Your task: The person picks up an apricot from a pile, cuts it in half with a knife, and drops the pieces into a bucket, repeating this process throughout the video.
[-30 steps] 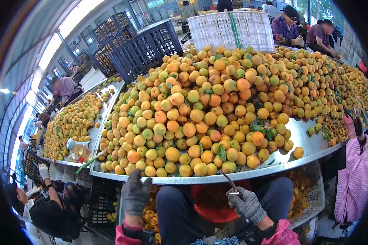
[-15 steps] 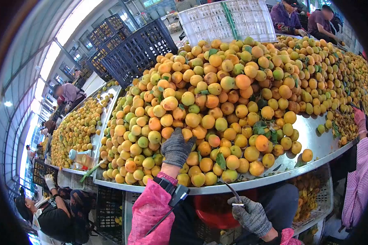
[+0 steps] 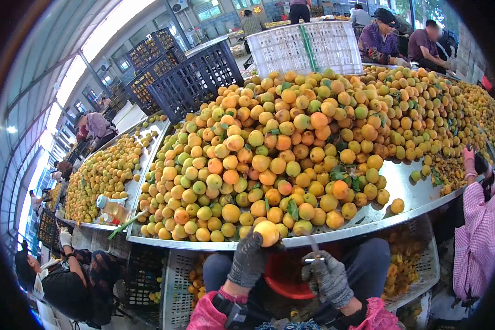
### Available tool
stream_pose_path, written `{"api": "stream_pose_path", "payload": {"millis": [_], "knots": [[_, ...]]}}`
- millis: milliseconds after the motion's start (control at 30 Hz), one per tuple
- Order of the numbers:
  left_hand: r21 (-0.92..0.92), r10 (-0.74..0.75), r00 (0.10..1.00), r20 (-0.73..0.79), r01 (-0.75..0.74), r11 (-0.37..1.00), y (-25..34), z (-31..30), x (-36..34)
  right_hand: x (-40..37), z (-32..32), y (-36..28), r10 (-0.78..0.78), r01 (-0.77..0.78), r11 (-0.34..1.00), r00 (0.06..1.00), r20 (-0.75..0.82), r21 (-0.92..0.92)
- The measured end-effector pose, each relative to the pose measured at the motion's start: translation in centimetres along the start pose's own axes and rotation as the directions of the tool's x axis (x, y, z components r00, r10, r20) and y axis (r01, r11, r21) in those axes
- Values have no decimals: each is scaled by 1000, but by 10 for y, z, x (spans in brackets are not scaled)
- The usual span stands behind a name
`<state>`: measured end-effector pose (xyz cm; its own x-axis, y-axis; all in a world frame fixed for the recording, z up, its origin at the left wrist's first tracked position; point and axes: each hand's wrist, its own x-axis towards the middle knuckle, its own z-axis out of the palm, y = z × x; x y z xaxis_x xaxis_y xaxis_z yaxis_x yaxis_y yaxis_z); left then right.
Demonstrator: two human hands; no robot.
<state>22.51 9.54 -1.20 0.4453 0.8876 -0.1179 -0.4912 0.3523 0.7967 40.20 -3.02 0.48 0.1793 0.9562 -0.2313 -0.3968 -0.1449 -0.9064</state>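
My left hand (image 3: 246, 258), in a dark grey knitted glove, holds up a yellow-orange apricot (image 3: 267, 233) near the front rim of the metal table (image 3: 341, 237). To its right, my gloved right hand (image 3: 330, 279) is closed around a small knife (image 3: 313, 250); the blade is blurred and points up towards the rim. Beyond both hands rises a large heap of apricots (image 3: 247, 159), yellow, orange and greenish, with some green leaves. A red basin (image 3: 289, 278) sits below the rim between my knees, partly hidden by my hands.
White crates of fruit (image 3: 176, 286) stand under the table at left and right (image 3: 423, 258). A black crate (image 3: 195, 77) and a white crate (image 3: 305, 47) stand behind the heap. A bottle (image 3: 113, 210) lies on the left table. Several people work around, one close at right (image 3: 481, 231).
My left hand has come back from the heap to the table's front rim with an apricot in it. My right hand with the knife stays low, slightly turned. The view has shifted a little.
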Motion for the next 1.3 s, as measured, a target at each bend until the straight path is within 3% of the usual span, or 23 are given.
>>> {"api": "stream_pose_path", "payload": {"millis": [67, 100, 233, 367, 433, 567, 633, 667, 767, 833, 867, 933, 1000, 1067, 1133, 1200, 1233, 1267, 1300], "knots": [[68, -45, 999, -18, 46, 997, -12, 14, -17, -5, 9, 4, -83, 91, 977, 995, 48, -195], [-70, -38, 999, -19, 37, 997, -16, 27, -27, -8, 11, 5, -69, 76, 975, 997, 43, -207], [-17, 5, 1000, -28, -6, 1000, -33, 47, -48, -16, 13, 19, -105, 103, 917, 994, 16, -385], [-17, 47, 995, -83, -49, 999, -39, 59, -64, -20, 16, 22, -134, 133, 901, 991, 26, -412], [47, 111, 988, -108, -106, 993, -41, 61, -69, -22, 21, 16, -275, 238, 804, 961, 14, -545], [-48, 100, 978, -184, -111, 993, -39, 69, -74, -25, 21, 16, -285, 261, 825, 958, 30, -501], [-94, 83, 996, -37, -86, 992, -33, 73, -74, -22, 14, 27, -312, 353, 793, 935, 165, -496], [-95, 80, 996, -39, -84, 992, -31, 74, -74, -23, 14, 28, -309, 349, 794, 937, 164, -497], [-41, 38, 995, -91, -42, 998, -29, 73, -70, -22, 15, 24, -247, 278, 839, 961, 126, -469], [176, 44, 993, -108, -25, 984, -26, 63, -68, -26, 13, 21, -273, 293, 817, 955, 113, -497], [174, 40, 993, -112, -20, 985, -21, 59, -68, -28, 9, 17, -267, 287, 819, 957, 112, -498], [560, 36, 999, 10, -35, 828, -6, 51, -63, -28, -7, 5, -97, 247, 720, 961, 258, -648], [562, 5, 998, 57, -36, 827, 2, 45, -58, -23, -20, 0, -113, 308, 681, 940, 321, -665], [693, -118, 978, 170, -34, 720, 10, 40, -55, -18, -28, -6, -87, 443, 526, 877, 472, -726], [742, -144, 968, 207, -59, 668, 16, 32, -51, -14, -29, -10, -65, 462, 496, 864, 499, -735], [926, -249, 914, 322, -248, 285, 22, 37, -48, -14, -27, -15, 16, 509, 359, 835, 550, -782], [901, -193, 881, 432, -416, 121, 23, 43, -47, -13, -26, -15, 103, 477, 341, 837, 537, -810], [865, -188, 845, 502, -489, 110, 18, 40, -43, -12, -30, -6, 54, 556, 312, 799, 598, -771], [859, -224, 832, 508, -509, 55, 21, 45, -40, -8, -30, 0, 99, 526, 348, 803, 588, -776]]}}
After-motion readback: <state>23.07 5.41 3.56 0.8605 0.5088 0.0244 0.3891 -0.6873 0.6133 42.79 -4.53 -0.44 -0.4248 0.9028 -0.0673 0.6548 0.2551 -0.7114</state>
